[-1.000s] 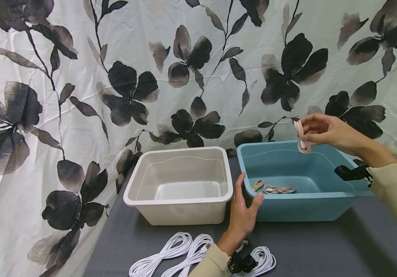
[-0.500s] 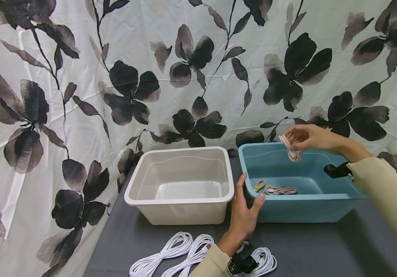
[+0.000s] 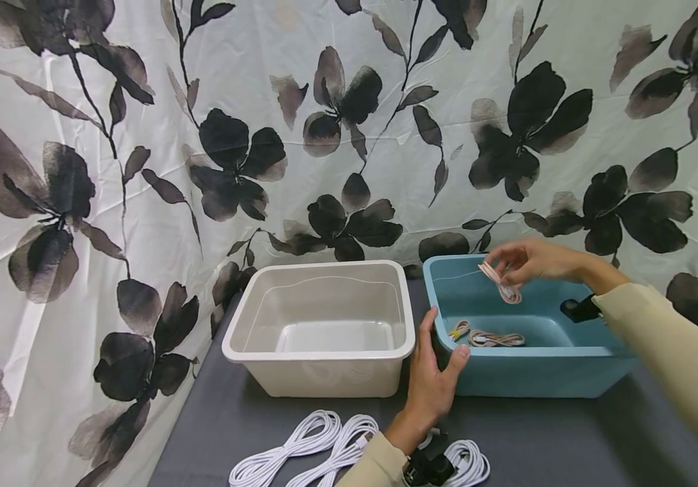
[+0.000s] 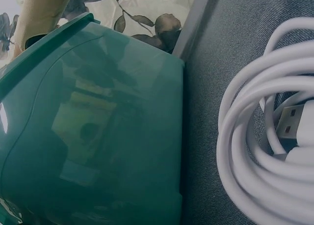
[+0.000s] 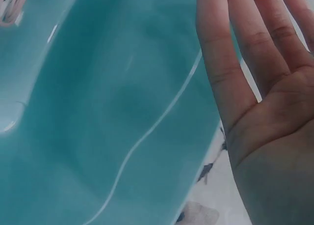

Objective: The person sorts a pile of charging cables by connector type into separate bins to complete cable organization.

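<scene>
In the head view my right hand (image 3: 544, 262) pinches a coiled pale pink charging cable (image 3: 508, 293) over the blue bin (image 3: 538, 373). The cable slants down from the fingertips, inside the line of the rim. Two bundled cables lie on the bin floor: a beige-pink one (image 3: 498, 339) and a smaller one with a yellow tie (image 3: 460, 330). My left hand (image 3: 429, 392) touches the bin's front left corner, thumb on the front wall and fingers along the side. The right wrist view shows the right palm (image 5: 279, 122), but the held cable is out of sight there.
Left of the blue bin stands a cream bin (image 3: 324, 375) with nothing seen inside. Coiled white cables (image 3: 291, 443) lie on the grey table in front, and another white coil (image 3: 468, 462) lies beyond the left wrist. A floral curtain (image 3: 264, 81) hangs behind.
My right hand has moved left and down, bringing the pink cable from above the far rim lower over the blue bin. The left hand stays at the bin's corner.
</scene>
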### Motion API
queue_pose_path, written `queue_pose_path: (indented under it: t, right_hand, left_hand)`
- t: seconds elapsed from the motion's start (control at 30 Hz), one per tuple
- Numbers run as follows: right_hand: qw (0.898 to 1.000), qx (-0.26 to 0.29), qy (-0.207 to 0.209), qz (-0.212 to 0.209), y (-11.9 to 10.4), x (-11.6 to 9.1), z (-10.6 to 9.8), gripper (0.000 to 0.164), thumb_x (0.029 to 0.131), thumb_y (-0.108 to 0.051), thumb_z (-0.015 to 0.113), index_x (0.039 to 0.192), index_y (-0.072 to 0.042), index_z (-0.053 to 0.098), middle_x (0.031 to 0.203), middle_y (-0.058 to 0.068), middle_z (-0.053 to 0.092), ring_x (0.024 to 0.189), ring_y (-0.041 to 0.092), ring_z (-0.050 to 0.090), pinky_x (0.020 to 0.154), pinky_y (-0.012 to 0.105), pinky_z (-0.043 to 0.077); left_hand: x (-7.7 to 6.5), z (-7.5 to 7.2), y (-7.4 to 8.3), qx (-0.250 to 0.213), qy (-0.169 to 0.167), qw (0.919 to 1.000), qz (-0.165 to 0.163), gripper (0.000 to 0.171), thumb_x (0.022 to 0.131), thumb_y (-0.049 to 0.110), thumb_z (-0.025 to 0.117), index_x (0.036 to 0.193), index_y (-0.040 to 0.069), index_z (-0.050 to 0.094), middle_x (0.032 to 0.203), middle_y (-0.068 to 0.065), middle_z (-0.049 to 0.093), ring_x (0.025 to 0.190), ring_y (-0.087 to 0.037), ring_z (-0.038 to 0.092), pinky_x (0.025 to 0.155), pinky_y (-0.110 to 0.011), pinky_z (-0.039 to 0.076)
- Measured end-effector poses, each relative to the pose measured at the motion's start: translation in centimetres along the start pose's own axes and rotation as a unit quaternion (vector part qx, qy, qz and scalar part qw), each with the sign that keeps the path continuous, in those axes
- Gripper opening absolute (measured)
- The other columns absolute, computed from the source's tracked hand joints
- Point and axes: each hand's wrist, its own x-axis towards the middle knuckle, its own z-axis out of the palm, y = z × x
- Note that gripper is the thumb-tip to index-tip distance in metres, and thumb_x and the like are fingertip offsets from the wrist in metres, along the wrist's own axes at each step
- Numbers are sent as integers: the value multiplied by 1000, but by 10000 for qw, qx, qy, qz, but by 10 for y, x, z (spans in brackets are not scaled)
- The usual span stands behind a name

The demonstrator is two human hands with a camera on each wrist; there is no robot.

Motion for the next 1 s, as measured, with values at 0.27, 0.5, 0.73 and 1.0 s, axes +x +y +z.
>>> queue_pose_path:
  t: [0.27, 0.5, 0.73, 1.0]
  right_hand:
    - [9993, 155, -255, 217, 10, 4, 12, 56, 91, -5, 72, 141, 7, 50, 111, 22, 66, 90, 22, 68, 76, 41, 60]
    - [9961, 213, -605, 611, 20, 5, 21, 56, 91, -5, 72, 140, 10, 49, 106, 16, 69, 90, 21, 67, 78, 38, 60]
    - [9939, 121, -522, 963, 22, 2, 29, 51, 89, -6, 74, 135, 6, 55, 103, 13, 70, 91, 22, 67, 79, 40, 60]
    - [9913, -31, -450, 1234, 22, -3, 37, 47, 90, -6, 72, 132, 8, 55, 105, 13, 70, 92, 22, 68, 78, 41, 56]
  left_hand:
    - [-5, -4, 2, -16, -67, 9999, 78, 72, 97, 48, 58, 160, 39, 24, 160, 8, 39, 142, -12, 41, 117, -50, 34]
    - [-9, -8, 3, -17, -101, 9998, 140, 72, 97, 48, 58, 160, 38, 24, 159, 6, 41, 142, -12, 42, 117, -49, 34]
    - [-15, -11, 4, -27, -134, 9999, 65, 72, 97, 49, 58, 160, 40, 24, 160, 12, 38, 143, -12, 40, 118, -50, 33]
    - [-22, -15, 6, -53, -170, 9998, 84, 72, 97, 48, 58, 160, 39, 25, 158, 11, 39, 142, -12, 42, 117, -49, 35]
